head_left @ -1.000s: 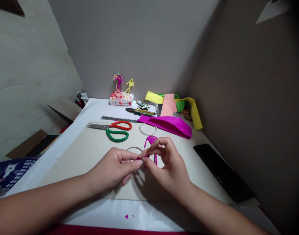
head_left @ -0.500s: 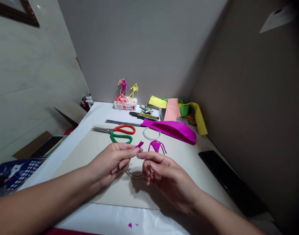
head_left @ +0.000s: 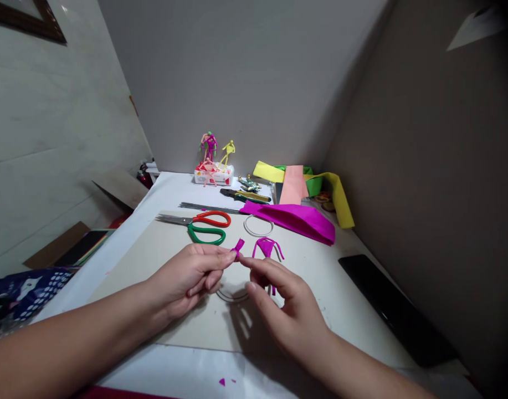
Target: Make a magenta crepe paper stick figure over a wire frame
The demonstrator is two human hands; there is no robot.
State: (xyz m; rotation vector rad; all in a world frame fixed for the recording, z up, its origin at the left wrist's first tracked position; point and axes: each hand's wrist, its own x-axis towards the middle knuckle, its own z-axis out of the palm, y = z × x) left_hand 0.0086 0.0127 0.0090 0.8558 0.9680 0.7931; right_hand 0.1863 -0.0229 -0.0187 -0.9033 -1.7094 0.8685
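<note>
Between thumb and index finger, my left hand [head_left: 195, 277] pinches a small magenta crepe paper strip [head_left: 239, 245], its free end sticking up. My right hand [head_left: 287, 299] comes in from the right with the index fingertip at the strip; its thumb is held apart from the fingers. Just beyond my right hand lies a magenta figure [head_left: 267, 246] with thin wrapped limbs, partly hidden by the fingers. A roll of tape [head_left: 232, 298] lies on the board below my hands, and a white ring [head_left: 258, 226] lies farther back.
Scissors [head_left: 208, 228] with red and green handles lie behind my left hand. Pliers [head_left: 247, 195], thin wires [head_left: 208, 208] and a folded magenta crepe sheet [head_left: 295, 219] are farther back. Small figures stand on a box [head_left: 214, 176]. A black phone-like slab [head_left: 395, 310] lies at right.
My right thumb has swung away from its fingers, opening the hand. My left hand keeps its pinch on the strip, which shows a little more above the fingers.
</note>
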